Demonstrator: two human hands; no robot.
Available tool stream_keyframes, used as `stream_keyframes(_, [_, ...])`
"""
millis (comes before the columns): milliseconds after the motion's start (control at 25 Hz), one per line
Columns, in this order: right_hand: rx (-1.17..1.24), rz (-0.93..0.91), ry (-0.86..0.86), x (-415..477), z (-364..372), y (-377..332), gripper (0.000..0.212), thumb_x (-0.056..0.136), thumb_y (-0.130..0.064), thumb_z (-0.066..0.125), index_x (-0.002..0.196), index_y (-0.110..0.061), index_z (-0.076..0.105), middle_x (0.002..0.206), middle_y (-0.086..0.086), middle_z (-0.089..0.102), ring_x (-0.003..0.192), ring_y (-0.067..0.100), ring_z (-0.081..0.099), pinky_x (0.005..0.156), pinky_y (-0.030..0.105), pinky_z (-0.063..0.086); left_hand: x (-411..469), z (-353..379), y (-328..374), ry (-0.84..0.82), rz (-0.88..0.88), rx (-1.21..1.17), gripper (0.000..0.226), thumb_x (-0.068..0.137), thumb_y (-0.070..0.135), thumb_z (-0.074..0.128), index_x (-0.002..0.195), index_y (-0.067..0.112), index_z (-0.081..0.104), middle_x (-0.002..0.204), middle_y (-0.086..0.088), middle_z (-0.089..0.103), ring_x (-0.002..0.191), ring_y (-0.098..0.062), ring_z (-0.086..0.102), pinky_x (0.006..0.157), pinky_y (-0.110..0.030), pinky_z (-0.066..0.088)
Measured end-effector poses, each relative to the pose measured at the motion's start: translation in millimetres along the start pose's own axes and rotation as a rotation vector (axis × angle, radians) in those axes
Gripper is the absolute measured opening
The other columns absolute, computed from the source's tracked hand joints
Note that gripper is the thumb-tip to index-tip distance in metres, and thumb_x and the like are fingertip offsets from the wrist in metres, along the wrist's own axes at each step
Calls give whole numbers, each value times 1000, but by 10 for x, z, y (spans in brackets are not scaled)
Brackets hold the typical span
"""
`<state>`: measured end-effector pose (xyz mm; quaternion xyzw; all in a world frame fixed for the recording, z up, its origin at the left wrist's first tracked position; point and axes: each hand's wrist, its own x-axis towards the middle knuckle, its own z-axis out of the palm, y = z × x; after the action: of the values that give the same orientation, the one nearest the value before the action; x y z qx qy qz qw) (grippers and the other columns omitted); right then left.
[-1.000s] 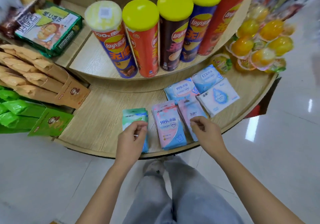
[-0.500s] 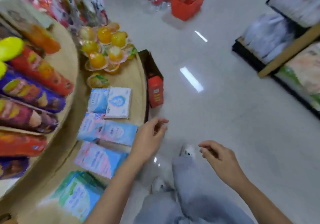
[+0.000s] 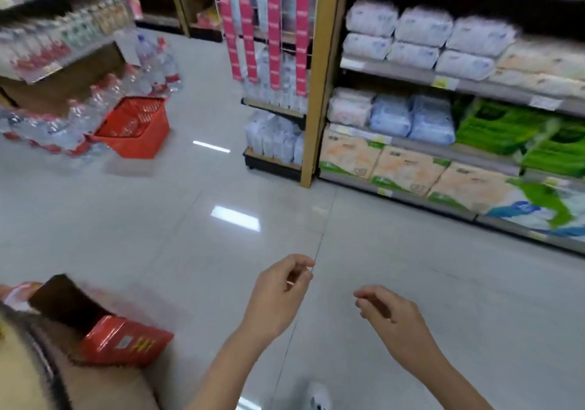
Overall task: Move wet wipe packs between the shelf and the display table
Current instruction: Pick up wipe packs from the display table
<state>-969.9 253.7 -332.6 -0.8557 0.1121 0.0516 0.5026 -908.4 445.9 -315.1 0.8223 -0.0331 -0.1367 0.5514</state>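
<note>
Two empty: left hand (image 3: pixel 278 295), right hand (image 3: pixel 394 325) | red basket (image 3: pixel 134 129) on floor | shelf (image 3: pixel 395 74) right

light: bright, even | glare: ceiling-light patches on floor (image 3: pixel 235 218) | blur: motion smear throughout | edges: bowed

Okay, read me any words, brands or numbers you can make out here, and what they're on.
No text can be read; the frame is motion-blurred.
Red box: yellow print, blurred.
Pink hanging strips: print too small.
Shelf price tags: blurred.
Green packs: dark label, illegible.
</note>
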Motion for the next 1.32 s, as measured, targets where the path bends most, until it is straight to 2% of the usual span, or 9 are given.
stream_keyframes(80, [5,-40,89,369,-351,-121,32,89,-13,61,80,-44,59,87,-24,65,78,10,64,70,20,48,278,227,188,-64,12,-24,18,90,13,58,91,30,64,79,7,65,65,4,54,61,-9,41])
stream_keyframes(240, [41,-106,236,1076,-993,-367,28,90,-16,60,85,-43,60,91,-23,66,81,11,66,73,28,52,897,525,423,-186,40,-4,25,87,7,60,85,31,66,69,13,66,60,3,54,61,-10,41])
stream_keyframes(400, [84,-129,333,1726,-1348,-514,26,89,-14,61,85,-39,63,90,-21,67,80,14,66,74,29,52,1731,603,680,-218,57,-7,24,86,8,61,84,31,66,80,-2,71,67,-2,58,67,-12,45])
stream_keyframes(480, [104,-129,380,2094,-1484,-570,25,88,-14,61,84,-39,63,89,-18,68,79,12,66,74,28,52,2291,603,911,-225,116,-8,24,87,8,61,84,32,66,80,0,71,74,-9,62,71,-17,47])
stream_keyframes(640, [148,-125,489,2776,-1806,-709,26,88,-11,61,83,-36,64,84,-14,69,74,11,65,72,30,51,3352,569,1669,-282,258,5,23,91,11,56,88,31,65,78,10,68,74,-6,61,69,-20,47])
stream_keyframes(800, [173,-109,570,3252,-2168,-716,28,88,-5,60,85,-33,63,78,-17,68,74,10,64,64,17,48,4176,701,2449,-317,419,0,23,91,12,56,89,34,64,81,8,69,80,-9,63,69,-22,49])
stream_keyframes(1080, [220,-78,632,4026,-3144,-259,26,87,-6,61,83,-31,65,80,-7,70,74,16,65,65,22,50,5137,1668,3221,-409,501,-12,21,93,13,54,93,33,62,89,8,67,84,-6,62,71,-16,48])
stream_keyframes(1200, [128,-133,626,4405,-3794,-136,26,88,-9,61,86,-35,64,82,-10,70,73,10,66,68,29,53,5485,2170,3458,-414,499,-28,20,94,14,54,97,31,63,88,6,66,82,-8,61,69,-17,49])
stream_keyframes(1320, [40,-213,611,4752,-4506,-173,29,88,-8,60,86,-37,62,77,-17,69,73,4,63,62,16,48,5759,2587,3755,-373,498,-79,21,93,11,54,96,30,63,87,5,67,79,-6,61,68,-14,48])
